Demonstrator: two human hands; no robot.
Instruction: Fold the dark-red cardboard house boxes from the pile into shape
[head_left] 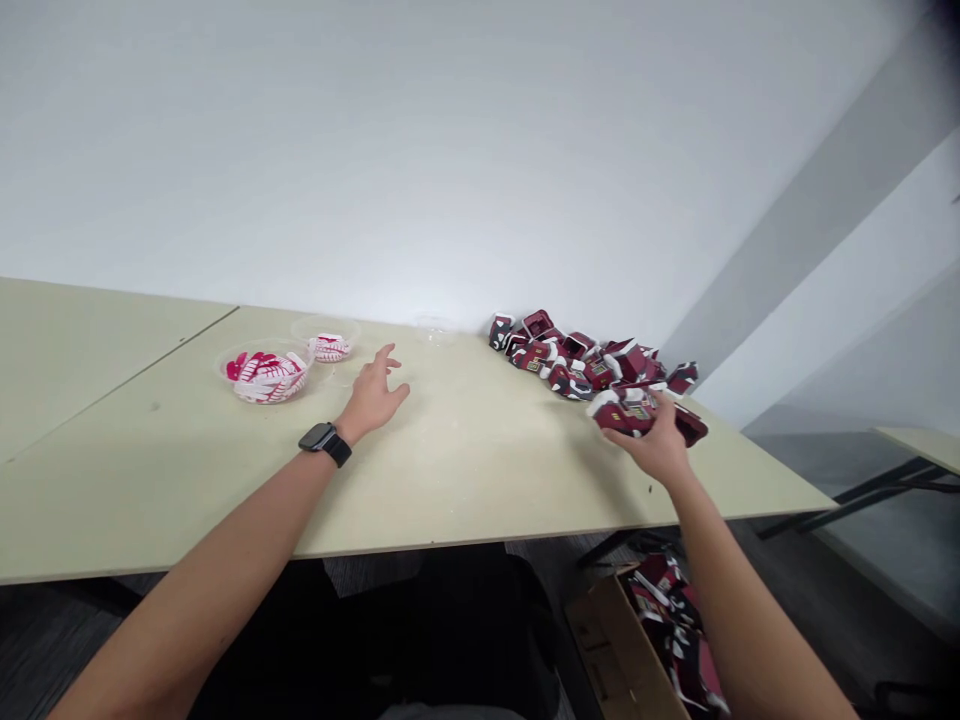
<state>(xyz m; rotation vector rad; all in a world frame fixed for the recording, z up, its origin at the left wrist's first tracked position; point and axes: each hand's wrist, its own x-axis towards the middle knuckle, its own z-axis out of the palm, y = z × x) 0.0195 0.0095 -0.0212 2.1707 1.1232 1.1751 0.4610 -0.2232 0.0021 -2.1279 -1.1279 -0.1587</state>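
Note:
My right hand [661, 440] grips a maroon plastic shell [630, 415] with white and dark trim and gold-coloured markings, just in front of the pile. Part of the shell is hidden behind my fingers, and a dark opening shows at its right end. My left hand [373, 395], with a black watch on the wrist, hovers over the table with its fingers apart and holds nothing. To its left stands a clear plastic bowl [262, 398] of red-and-white pieces [266, 375]. A second clear bowl [300, 325] behind it holds similar pieces [330, 347].
Similar maroon shells [577, 365] lie heaped at the back right of the pale table [465, 460], against the wall. A clear container [433, 330] stands near the wall. Below the table's right front edge, a cardboard box [622, 650] holds more maroon shells.

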